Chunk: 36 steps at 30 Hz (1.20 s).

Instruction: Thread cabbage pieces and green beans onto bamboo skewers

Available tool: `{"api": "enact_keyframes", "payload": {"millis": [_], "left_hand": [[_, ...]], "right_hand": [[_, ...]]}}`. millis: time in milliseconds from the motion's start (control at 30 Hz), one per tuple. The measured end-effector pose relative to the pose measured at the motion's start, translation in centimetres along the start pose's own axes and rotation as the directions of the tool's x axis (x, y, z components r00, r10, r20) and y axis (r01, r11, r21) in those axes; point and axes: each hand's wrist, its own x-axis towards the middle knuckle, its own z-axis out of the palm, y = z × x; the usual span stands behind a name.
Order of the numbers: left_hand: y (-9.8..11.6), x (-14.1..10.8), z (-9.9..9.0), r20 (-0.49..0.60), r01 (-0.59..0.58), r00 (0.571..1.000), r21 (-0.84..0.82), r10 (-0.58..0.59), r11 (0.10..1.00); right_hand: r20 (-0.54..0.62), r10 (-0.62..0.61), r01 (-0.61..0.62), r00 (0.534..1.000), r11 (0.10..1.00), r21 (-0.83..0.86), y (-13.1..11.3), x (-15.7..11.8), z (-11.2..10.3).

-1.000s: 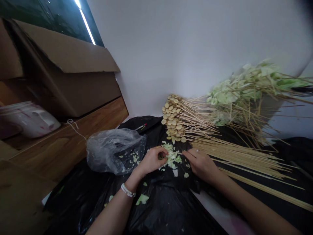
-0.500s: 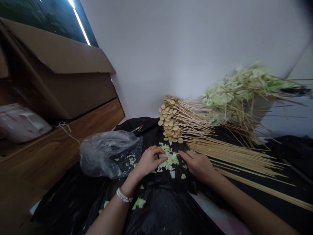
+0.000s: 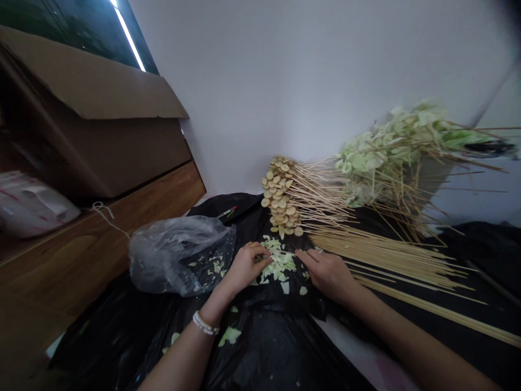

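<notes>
My left hand [image 3: 246, 266], with a beaded bracelet at its wrist, reaches over the left side of a small heap of chopped cabbage [image 3: 280, 263]. Its thumb and fingertips come together at the heap on a bit of cabbage, largely hidden by the fingers. My right hand [image 3: 325, 271] is closed round a thin wooden skewer [image 3: 288, 253], whose tip points left over the heap toward my left hand. Most of that skewer is hidden under the right hand. Just behind the heap lie skewers threaded with pale round slices [image 3: 280, 198], stacked in a pile.
Bare skewers [image 3: 391, 255] lie in a bundle at right. Beyond them, leafy cabbage skewers [image 3: 386, 146] are piled high. A clear plastic bag [image 3: 175, 255] sits at left, a pen [image 3: 227, 212] behind it. Black plastic sheeting [image 3: 260, 347] covers the surface. A cardboard box [image 3: 122, 152] stands at far left.
The thumb and fingers of my left hand have drawn closer together at the cabbage heap. My right hand stays nearly in place with the skewer. The whole view has shifted slightly.
</notes>
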Motion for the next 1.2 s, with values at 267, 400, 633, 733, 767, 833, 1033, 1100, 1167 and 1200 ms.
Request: {"api": "enact_keyframes", "payload": {"millis": [267,400,633,733,767,833,1033,1100,1167,1200], "left_hand": [[-0.6,0.4,1.0,-0.068,0.268,0.924,-0.586,-0.376,0.764],[0.2,0.5,1.2,0.020,0.313,0.886,-0.763,-0.464,0.566],[1.0,0.4,1.2,0.070,0.317,0.875,-0.832,-0.480,0.456],[1.2,0.4,1.3,0.072,0.306,0.877,-0.847,-0.476,0.434],[1.3,0.4,1.3,0.070,0.303,0.875,-0.852,-0.480,0.427],[1.3,0.4,1.4,0.061,0.299,0.867,-0.858,-0.494,0.419],[1.1,0.4,1.3,0.025,0.278,0.860,-0.862,-0.510,0.425],[1.1,0.4,1.4,0.028,0.272,0.868,-0.863,-0.497,0.426],[1.1,0.4,1.5,0.029,0.264,0.876,-0.864,-0.481,0.429],[1.1,0.4,1.5,0.023,0.258,0.879,-0.863,-0.476,0.434]], "right_hand": [[-0.074,-0.035,0.034,0.997,0.999,-0.016,-0.3,0.2,-0.4],[-0.076,-0.051,0.047,0.996,0.997,-0.054,-0.6,0.1,-0.6],[-0.026,-0.015,0.014,1.000,0.999,-0.046,-0.9,0.0,-0.6],[0.017,-0.001,0.002,1.000,0.999,-0.039,-1.0,0.0,-0.7],[0.019,0.003,-0.003,1.000,0.999,-0.037,-1.0,0.0,-0.7],[0.004,0.001,-0.001,1.000,0.999,-0.036,-1.0,0.0,-0.8],[-0.014,-0.014,0.013,1.000,0.999,-0.045,-1.0,0.2,-1.1],[0.007,-0.001,0.001,1.000,0.999,-0.052,-1.0,0.2,-1.1],[0.023,0.016,-0.015,1.000,0.998,-0.060,-0.9,0.1,-0.9],[0.027,0.025,-0.024,0.999,0.998,-0.064,-0.9,0.1,-0.8]]}}
